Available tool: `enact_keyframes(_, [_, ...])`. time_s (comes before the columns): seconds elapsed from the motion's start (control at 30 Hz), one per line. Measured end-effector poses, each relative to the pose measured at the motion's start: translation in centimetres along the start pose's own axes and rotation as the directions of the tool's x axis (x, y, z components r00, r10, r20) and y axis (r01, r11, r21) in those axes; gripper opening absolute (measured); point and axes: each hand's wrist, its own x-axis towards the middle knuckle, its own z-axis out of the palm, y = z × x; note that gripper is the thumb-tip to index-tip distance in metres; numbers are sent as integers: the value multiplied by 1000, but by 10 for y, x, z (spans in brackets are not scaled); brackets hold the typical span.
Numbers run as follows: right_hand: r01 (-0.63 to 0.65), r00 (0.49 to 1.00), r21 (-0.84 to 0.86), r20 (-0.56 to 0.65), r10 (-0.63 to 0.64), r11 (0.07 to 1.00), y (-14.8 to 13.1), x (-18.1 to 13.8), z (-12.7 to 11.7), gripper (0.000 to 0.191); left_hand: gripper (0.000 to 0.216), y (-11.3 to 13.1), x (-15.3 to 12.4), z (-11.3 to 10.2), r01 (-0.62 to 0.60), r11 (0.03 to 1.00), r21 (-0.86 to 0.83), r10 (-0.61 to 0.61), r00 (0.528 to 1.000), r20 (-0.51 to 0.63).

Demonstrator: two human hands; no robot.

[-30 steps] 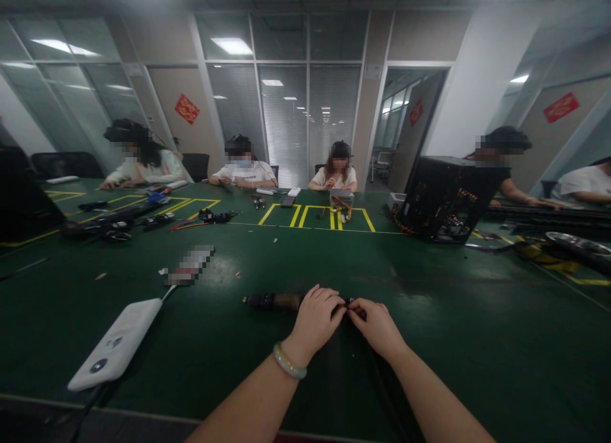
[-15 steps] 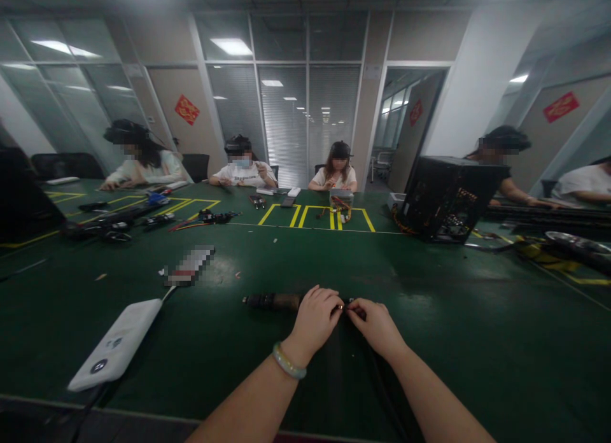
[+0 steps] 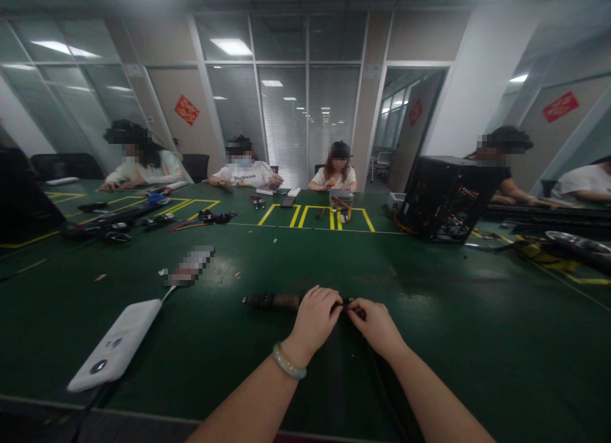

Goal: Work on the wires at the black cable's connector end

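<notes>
On the green table (image 3: 229,354) lies a dark cylindrical tool (image 3: 279,302) with a brownish middle and a narrow metal tip pointing left. My left hand (image 3: 317,312) is closed over its right end, thumb and fingers pinched together. Close beside it, my right hand (image 3: 375,322) is closed too, thumb against forefinger, with the fingertips of both hands nearly meeting. What sits between those fingertips is dark and too small to name. A thick black cable (image 3: 382,382) runs from beneath my right hand to the table's near edge.
A white power bank (image 3: 117,344) is wired to a phone (image 3: 193,265) at left. Black wire bundles (image 3: 214,217) and a black computer case (image 3: 451,198) stand farther back. Several people sit across the table, one behind a small box (image 3: 341,195) with coloured wires.
Both my hands stay nearly in place. A small coppery glint between my fingertips is no longer visible. Across the table, the masked person's raised hand has come down.
</notes>
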Motion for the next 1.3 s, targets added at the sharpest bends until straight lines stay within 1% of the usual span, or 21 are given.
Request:
enact_keyframes(0.13, [17, 1000, 0, -15, -17, 1000, 2, 0, 1, 14, 7, 1, 0, -1, 0, 1000, -2, 0, 1000, 0])
enact_keyframes(0.3, [31, 999, -25, -39, -32, 999, 5, 2, 4, 13, 14, 1, 0, -1, -14, 1000, 0, 14, 1000, -3])
enact_keyframes(0.47, [17, 999, -28, -30, -18, 999, 5, 3, 4, 13, 17, -3, -1, 0, -13, 1000, -13, 13, 1000, -7])
enact_keyframes(0.67, [48, 998, -16, -45, -48, 999, 5, 1, 4, 11, 19, -2, -1, 0, -16, 1000, -14, 15, 1000, -11])
enact_keyframes(0.73, [42, 998, -53, -51, -45, 998, 3, 0, 5, 10, 21, -1, -1, 0, -14, 1000, -15, 14, 1000, -20])
enact_keyframes(0.8, [46, 997, -140, -59, -55, 989, -1, 1, 5, 9, 22, 0, -1, 0, -13, 1000, -14, 13, 1000, -28])
enact_keyframes(0.9, [91, 990, -300, -72, -117, 950, -10, 5, 7, 6, 22, 0, -1, 0, -22, 1000, -10, 22, 999, -32])
enact_keyframes(1.0, [133, 983, -393, -66, -172, 910, -16, 10, 9, 5, 22, 0, -2, 0, -25, 1000, -7, 25, 999, -35])
enact_keyframes(1.2, [142, 981, -418, -62, -184, 897, -18, 18, 13, 9, 20, -3, -4, 1, -24, 1000, -19, 23, 999, -48])
enact_keyframes(1.3, [133, 980, -416, -82, -182, 900, -16, 23, 13, 4, 19, -5, -4, 2, -19, 999, -31, 18, 998, -53])
